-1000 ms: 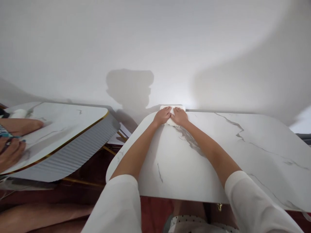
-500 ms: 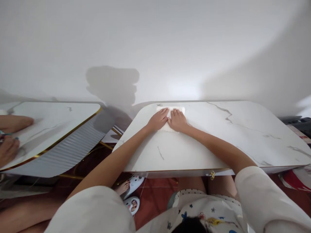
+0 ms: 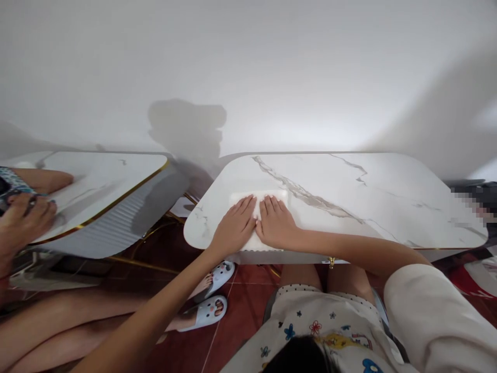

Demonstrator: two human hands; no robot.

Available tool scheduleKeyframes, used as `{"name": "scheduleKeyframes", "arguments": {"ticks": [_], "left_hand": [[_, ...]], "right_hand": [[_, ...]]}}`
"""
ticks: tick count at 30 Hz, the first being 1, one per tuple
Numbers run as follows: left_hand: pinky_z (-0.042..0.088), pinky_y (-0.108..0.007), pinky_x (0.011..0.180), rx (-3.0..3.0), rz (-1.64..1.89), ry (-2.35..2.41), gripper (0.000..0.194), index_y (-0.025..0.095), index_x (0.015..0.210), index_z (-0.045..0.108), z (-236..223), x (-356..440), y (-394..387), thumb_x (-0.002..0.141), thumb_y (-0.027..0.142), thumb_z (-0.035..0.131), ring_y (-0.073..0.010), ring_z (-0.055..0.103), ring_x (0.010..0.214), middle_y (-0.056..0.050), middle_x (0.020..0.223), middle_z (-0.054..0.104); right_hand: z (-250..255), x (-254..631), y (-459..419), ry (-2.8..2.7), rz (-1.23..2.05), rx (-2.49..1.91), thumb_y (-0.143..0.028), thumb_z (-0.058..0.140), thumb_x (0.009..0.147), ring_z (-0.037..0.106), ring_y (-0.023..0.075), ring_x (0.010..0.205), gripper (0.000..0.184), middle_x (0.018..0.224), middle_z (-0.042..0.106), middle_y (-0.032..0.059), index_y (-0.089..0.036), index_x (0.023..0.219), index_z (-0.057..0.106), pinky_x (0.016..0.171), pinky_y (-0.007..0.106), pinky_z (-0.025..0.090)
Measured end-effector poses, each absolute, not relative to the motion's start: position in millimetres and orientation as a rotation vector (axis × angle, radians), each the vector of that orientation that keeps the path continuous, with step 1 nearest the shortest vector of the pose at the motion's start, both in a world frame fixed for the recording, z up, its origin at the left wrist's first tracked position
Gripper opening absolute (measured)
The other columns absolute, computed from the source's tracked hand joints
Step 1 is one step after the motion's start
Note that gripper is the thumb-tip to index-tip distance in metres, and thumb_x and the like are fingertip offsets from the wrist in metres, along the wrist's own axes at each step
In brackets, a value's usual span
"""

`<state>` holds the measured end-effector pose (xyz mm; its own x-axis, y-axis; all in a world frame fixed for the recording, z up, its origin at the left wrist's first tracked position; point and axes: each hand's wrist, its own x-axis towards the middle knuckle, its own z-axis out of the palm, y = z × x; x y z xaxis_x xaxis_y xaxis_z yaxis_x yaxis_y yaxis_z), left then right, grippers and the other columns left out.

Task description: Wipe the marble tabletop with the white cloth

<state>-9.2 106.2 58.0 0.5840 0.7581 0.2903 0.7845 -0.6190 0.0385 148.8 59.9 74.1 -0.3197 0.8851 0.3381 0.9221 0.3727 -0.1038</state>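
A white cloth (image 3: 267, 244), perhaps a towel or thick tissue, lies on a white marble-patterned table (image 3: 396, 178). It reaches the front edge of the top. My left hand (image 3: 235, 224) rests flat on the cloth's left part, fingers stretched forward. Beside it my right hand (image 3: 276, 223) also lies flat on the cloth. The thumbs come together at the middle. Both palms press down from above, with no fingers wrapped round the cloth. Much of the cloth is hidden beneath the hands.
At left stands a second marble-patterned table (image 3: 112, 178) with a gold edge. Another person's hand (image 3: 33, 215) holds something dark over it. That person's slippers (image 3: 209, 311) are on the red floor. Behind both tables is a white wall (image 3: 291, 77). A gold knob (image 3: 331, 262) sits under the near edge.
Both hands and the cloth have moved from the table's far side to its near edge, slightly left. A grey-brown vein now shows in the tabletop. The camera view has shifted a little.
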Motion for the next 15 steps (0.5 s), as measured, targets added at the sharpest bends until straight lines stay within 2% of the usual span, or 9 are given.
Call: {"name": "scheduleKeyframes", "arguments": {"ticks": [7, 15], "left_hand": [[0.028, -0.043, 0.112, -2.734, -0.443, -1.318, 0.056, 0.006, 0.141, 0.034, 60.4, 55.5, 82.5, 0.091, 0.030, 0.025, -0.0258, 0.029, 0.139, -0.016, 0.148, 0.035], [0.025, -0.040, 0.114, -2.774, -0.524, -1.363, 0.053, 0.004, 0.138, 0.038, 63.8, 122.0, 176.0, 0.090, 0.027, 0.033, -0.0260, 0.032, 0.137, -0.017, 0.146, 0.038]], "right_hand": [[78.0, 211.7, 36.6, -2.335, -0.030, -1.635, -0.033, 0.030, 0.093, 0.030, 0.0315, 0.137, 0.061, 0.147, 0.033, 0.0239, 0.005, 0.140, 0.034, 0.111, 0.044, 0.027], [85.6, 265.9, 132.4, -2.316, 0.022, -1.759, -0.029, 0.034, 0.092, 0.034, 0.0281, 0.135, 0.053, 0.145, 0.039, 0.0205, 0.000, 0.135, 0.043, 0.109, 0.039, 0.026]]}}
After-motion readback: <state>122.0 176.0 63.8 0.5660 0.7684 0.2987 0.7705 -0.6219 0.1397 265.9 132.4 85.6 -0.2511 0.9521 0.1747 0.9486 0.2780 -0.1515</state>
